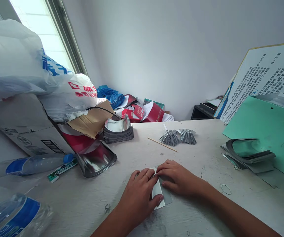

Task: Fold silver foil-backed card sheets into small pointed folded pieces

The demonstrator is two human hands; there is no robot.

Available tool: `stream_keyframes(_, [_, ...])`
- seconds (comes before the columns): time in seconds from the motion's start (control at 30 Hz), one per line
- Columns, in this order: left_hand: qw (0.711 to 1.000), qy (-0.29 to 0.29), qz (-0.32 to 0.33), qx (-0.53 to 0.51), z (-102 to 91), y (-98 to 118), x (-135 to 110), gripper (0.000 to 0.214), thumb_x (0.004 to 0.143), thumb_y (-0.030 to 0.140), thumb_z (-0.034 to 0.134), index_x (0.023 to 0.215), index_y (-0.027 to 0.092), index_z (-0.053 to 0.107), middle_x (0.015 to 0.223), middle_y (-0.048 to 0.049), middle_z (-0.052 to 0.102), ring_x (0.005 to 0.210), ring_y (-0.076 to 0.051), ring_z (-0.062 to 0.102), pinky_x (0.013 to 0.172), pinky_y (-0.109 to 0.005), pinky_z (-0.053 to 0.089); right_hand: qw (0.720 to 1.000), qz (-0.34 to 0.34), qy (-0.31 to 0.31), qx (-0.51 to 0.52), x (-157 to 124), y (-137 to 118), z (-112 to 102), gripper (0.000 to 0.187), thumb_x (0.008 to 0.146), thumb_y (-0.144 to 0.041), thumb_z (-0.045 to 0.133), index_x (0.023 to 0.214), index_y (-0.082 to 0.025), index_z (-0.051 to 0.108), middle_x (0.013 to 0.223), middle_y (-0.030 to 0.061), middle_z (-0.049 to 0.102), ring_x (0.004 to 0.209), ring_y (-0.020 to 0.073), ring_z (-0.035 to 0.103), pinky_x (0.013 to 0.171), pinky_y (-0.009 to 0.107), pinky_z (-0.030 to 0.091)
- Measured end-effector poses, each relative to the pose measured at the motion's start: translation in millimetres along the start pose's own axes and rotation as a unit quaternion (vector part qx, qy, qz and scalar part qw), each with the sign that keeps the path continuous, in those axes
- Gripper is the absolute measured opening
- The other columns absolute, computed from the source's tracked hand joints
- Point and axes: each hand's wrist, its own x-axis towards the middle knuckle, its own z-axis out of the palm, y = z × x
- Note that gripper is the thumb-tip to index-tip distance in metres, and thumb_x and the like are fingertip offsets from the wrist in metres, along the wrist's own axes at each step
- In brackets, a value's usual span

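Observation:
A small grey and white card piece (158, 194) lies on the white table (196, 158) just in front of me. My left hand (138, 196) lies flat on its left side, fingers stretched out, thumb on the white fold. My right hand (178, 177) presses flat on its right side, fingertips meeting the left hand's at the top edge. Most of the piece is hidden under both hands.
Stacks of curved silvery card pieces sit at back left (118, 130), left (96, 159) and right (249, 151). Two bundles of silver strips (178, 137) and a thin wooden stick (162, 144) lie behind. Plastic bottles (37, 163), cardboard box (28, 128), bags, green folder (268, 135), rubber band (226, 189).

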Motion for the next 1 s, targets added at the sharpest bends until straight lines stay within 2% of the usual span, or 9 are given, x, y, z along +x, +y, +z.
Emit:
stream_keyframes(0.1, [1.000, 0.002, 0.001, 0.000, 1.0, 1, 0, 0.042, 0.085, 0.042, 0.069, 0.124, 0.029, 0.059, 0.138, -0.0017, 0.058, 0.132, -0.028, 0.048, 0.113, -0.057, 0.032, 1.000, 0.003, 0.013, -0.009, 3, 3, 6, 0.027, 0.087, -0.020, 0.066, 0.113, -0.019, 0.063, 0.123, 0.0046, 0.064, 0.108, 0.0211, 0.054, 0.099, 0.038, 0.042])
stream_keyframes(0.23, [1.000, -0.007, -0.004, 0.010, 0.3, 2, -1, 0.043, 0.087, 0.041, 0.066, 0.127, 0.028, 0.058, 0.140, -0.0024, 0.056, 0.134, -0.029, 0.047, 0.115, -0.059, 0.031, 0.999, -0.001, 0.005, -0.033, 4, 1, 7, 0.032, 0.090, -0.022, 0.062, 0.122, -0.021, 0.061, 0.127, 0.0040, 0.063, 0.108, 0.0215, 0.052, 0.098, 0.038, 0.044])
stream_keyframes(0.4, [0.998, -0.040, 0.010, 0.042, -3.7, 4, -3, 0.053, 0.090, 0.038, 0.060, 0.139, 0.022, 0.051, 0.149, -0.0076, 0.048, 0.140, -0.031, 0.041, 0.118, -0.060, 0.028, 0.998, -0.002, 0.002, -0.057, 3, -3, 6, 0.033, 0.093, -0.023, 0.057, 0.126, -0.021, 0.059, 0.130, 0.0038, 0.061, 0.106, 0.0216, 0.051, 0.098, 0.038, 0.044])
stream_keyframes(0.57, [0.997, -0.055, 0.016, 0.059, -5.4, 5, -4, 0.057, 0.091, 0.036, 0.057, 0.144, 0.019, 0.046, 0.152, -0.0097, 0.043, 0.142, -0.032, 0.038, 0.118, -0.062, 0.028, 0.998, -0.002, -0.005, -0.066, 3, -5, 6, 0.035, 0.095, -0.025, 0.055, 0.129, -0.022, 0.057, 0.134, 0.0036, 0.060, 0.106, 0.0215, 0.050, 0.099, 0.038, 0.043])
stream_keyframes(0.8, [0.995, -0.032, 0.040, 0.086, -1.6, 4, -4, 0.057, 0.091, 0.033, 0.059, 0.144, 0.016, 0.045, 0.151, -0.0133, 0.044, 0.142, -0.034, 0.037, 0.116, -0.068, 0.027, 0.997, 0.012, -0.003, -0.077, 2, -4, 6, 0.038, 0.097, -0.030, 0.052, 0.134, -0.022, 0.053, 0.140, 0.0036, 0.057, 0.108, 0.0232, 0.050, 0.099, 0.041, 0.042])
stream_keyframes(1.0, [0.995, -0.021, 0.032, 0.089, 0.3, 4, -7, 0.043, 0.092, 0.038, 0.059, 0.131, 0.019, 0.054, 0.149, -0.0104, 0.048, 0.143, -0.030, 0.037, 0.119, -0.063, 0.026, 0.993, -0.008, -0.014, -0.114, 4, -8, 4, 0.031, 0.096, -0.029, 0.053, 0.126, -0.021, 0.059, 0.137, 0.0036, 0.059, 0.108, 0.0231, 0.052, 0.096, 0.041, 0.043])
